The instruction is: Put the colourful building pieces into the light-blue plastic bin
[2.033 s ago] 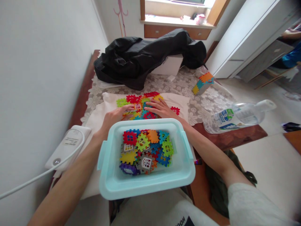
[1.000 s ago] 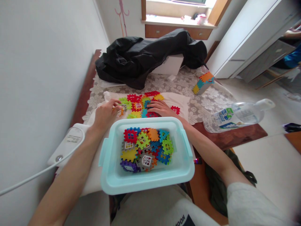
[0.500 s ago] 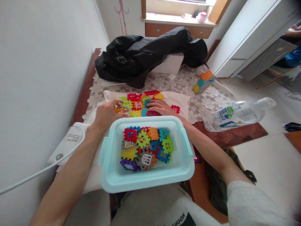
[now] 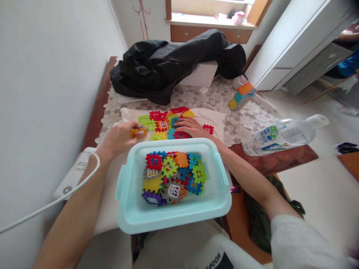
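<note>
A light blue plastic bin [image 4: 131, 213] rests on my lap against the table edge, holding several colourful interlocking toy tiles [image 4: 172, 175]. Beyond it, a pile of the same tiles [image 4: 162, 125] lies on a white cloth [image 4: 215, 119]. My left hand [image 4: 119, 136] hovers just left of the bin's far corner, pinching an orange tile [image 4: 138, 131]. My right hand [image 4: 190, 127] lies flat on the pile with fingers spread over blue and red tiles. A lone red tile [image 4: 208, 129] sits just right of that hand.
A black garment [image 4: 168, 63] covers a white box [image 4: 200, 74] at the table's far end. An assembled tile block [image 4: 241, 95] stands far right. A clear water bottle [image 4: 283, 134] lies at the right edge. A white device [image 4: 74, 173] with a cable sits left.
My left hand left the pile, closed on an orange tile and drew it back toward the bin's left corner. My right hand stayed on the pile.
</note>
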A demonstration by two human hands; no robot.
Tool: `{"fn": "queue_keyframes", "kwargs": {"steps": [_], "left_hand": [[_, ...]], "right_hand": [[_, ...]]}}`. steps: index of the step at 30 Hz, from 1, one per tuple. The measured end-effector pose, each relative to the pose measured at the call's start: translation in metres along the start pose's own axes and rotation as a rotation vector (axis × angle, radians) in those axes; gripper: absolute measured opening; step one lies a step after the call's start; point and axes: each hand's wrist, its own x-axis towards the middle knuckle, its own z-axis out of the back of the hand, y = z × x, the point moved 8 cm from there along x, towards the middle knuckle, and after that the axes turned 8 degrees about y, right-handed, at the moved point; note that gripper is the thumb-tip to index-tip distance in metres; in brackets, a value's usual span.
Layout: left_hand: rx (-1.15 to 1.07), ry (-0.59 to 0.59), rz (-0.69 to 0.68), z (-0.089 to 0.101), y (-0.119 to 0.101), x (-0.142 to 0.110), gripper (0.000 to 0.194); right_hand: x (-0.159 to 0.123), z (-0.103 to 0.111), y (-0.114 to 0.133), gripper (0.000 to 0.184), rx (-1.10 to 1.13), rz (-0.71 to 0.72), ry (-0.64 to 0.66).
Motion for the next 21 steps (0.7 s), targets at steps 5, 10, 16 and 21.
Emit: {"fn": "queue_keyframes", "kwargs": {"steps": [5,10,16,21], "left_hand": [[-0.338,-0.295,0.065,0.022,0.001,-0.008,0.044],[-0.781,-0.303,-0.078,0.025,-0.029,-0.021,0.059],[-0.869,-0.063,-0.501,0.027,-0.082,-0.029,0.027],[-0.883,-0.069,-0.612,0.038,-0.088,-0.032,0.020]], "right_hand": [[0.000,0.000,0.001,0.050,0.009,-0.009,0.004],[-0.002,0.000,-0.001,0.047,0.015,-0.010,-0.012],[0.001,-0.011,-0.018,0.055,-0.049,0.059,-0.030],[0.000,-0.014,-0.022,0.053,-0.065,0.087,-0.063]]}}
